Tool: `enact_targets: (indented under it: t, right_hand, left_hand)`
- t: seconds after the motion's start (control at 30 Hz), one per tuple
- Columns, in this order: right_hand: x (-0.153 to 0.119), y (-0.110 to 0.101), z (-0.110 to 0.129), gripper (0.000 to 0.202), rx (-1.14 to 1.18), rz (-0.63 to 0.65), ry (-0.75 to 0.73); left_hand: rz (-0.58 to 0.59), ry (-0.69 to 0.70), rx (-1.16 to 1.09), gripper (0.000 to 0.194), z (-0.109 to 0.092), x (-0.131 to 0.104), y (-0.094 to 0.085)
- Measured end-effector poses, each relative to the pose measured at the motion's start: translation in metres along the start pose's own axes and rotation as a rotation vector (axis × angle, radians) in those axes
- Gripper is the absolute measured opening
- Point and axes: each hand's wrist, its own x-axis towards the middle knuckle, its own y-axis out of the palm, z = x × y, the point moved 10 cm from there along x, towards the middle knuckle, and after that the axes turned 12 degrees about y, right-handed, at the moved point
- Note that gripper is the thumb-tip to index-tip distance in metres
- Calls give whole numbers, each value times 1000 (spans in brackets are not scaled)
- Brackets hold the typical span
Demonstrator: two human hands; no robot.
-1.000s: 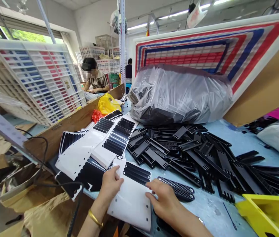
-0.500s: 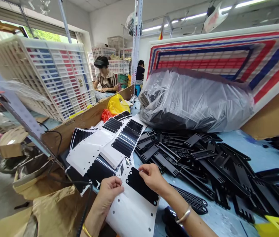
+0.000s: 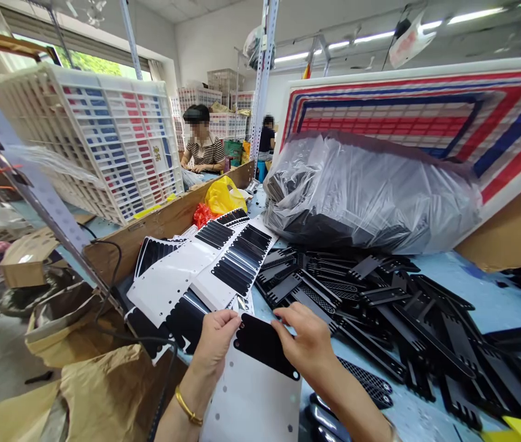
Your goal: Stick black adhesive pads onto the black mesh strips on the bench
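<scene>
A white backing sheet (image 3: 255, 399) with black stickers along its top lies in front of me, dotted with small round marks. My left hand (image 3: 218, 339) is closed in a pinch at the upper left corner of the black stickers (image 3: 260, 342). At their upper right edge, my right hand (image 3: 305, 339) has its thumb and forefinger on the black material, the other fingers curled. My fingers partly hide the top edge. More white sheets with black stickers (image 3: 239, 267) lie overlapped just beyond. Black slotted plastic strips (image 3: 334, 301) are heaped to the right.
A clear bag of black parts (image 3: 371, 196) leans in a striped-lined crate (image 3: 513, 135). A wooden board (image 3: 125, 245) edges the table on the left, beside a white crate (image 3: 122, 147). Dark rounded pieces (image 3: 327, 423) lie near my right forearm. Two people sit farther back.
My left hand has moved up and right, from the sheet's left edge to the stickers' top corner. My right hand has shifted slightly right. Fewer black stickers show on the sheet.
</scene>
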Motion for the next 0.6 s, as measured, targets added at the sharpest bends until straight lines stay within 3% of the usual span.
enact_targets:
  t: [0.07, 0.17, 0.3, 0.43, 0.6]
  right_hand:
    - [-12, 3, 6, 28, 47, 47, -42]
    - [-28, 24, 8, 31, 143, 164, -13]
    - [-32, 44, 0, 33, 271, 254, 153]
    - [-29, 50, -7, 33, 445, 361, 329]
    - [-25, 48, -21, 50, 666, 344, 510]
  left_hand:
    - [-43, 36, 61, 25, -2, -2, -3]
    - [4, 97, 125, 26, -7, -5, 8]
    - [124, 169, 188, 26, -19, -10, 28]
    - [206, 183, 197, 25, -26, -13, 41]
    - [242, 134, 155, 29, -17, -16, 48]
